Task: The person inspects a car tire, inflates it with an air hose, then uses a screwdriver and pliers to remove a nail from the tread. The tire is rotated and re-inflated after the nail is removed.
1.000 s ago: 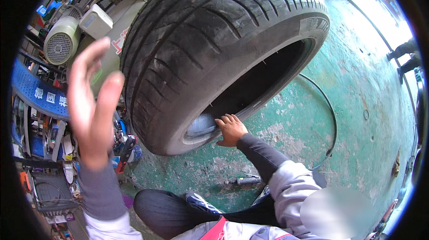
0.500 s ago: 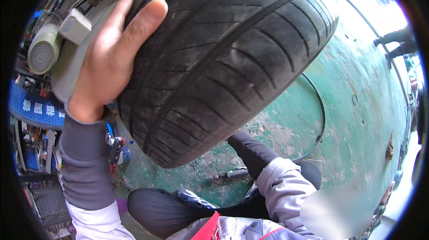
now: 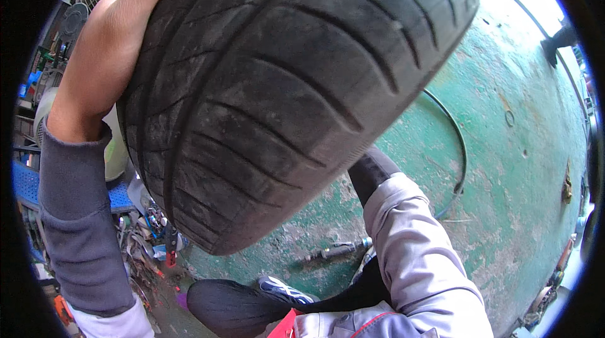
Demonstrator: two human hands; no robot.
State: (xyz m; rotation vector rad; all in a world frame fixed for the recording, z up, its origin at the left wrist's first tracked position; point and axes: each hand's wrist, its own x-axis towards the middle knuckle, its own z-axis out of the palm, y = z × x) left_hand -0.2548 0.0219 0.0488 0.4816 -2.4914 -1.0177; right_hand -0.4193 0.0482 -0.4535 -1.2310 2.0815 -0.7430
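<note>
A large black tire [image 3: 271, 98] with a worn, grooved tread is held up off the floor in front of me, tilted, filling the upper middle of the view. My left hand [image 3: 116, 42] presses against its upper left side; the fingers run past the top edge of the picture, and the palm side lies along the rubber. My right forearm in a dark cuff and rolled grey sleeve [image 3: 413, 224] reaches up beneath the tire's lower right edge. The tire hides that hand completely.
A dark air tool [image 3: 340, 250] lies on the green floor [image 3: 491, 168] by my shoe [image 3: 283, 289]. A black hose [image 3: 463, 143] curves to the right. Tools and scraps clutter the left side, near a blue perforated panel [image 3: 25, 183]. A person's dark leg [image 3: 554, 42] shows at far right.
The tire has come closer and looks larger. My left hand has moved up and to the left with it, its fingertips leaving the picture. My right forearm has risen slightly.
</note>
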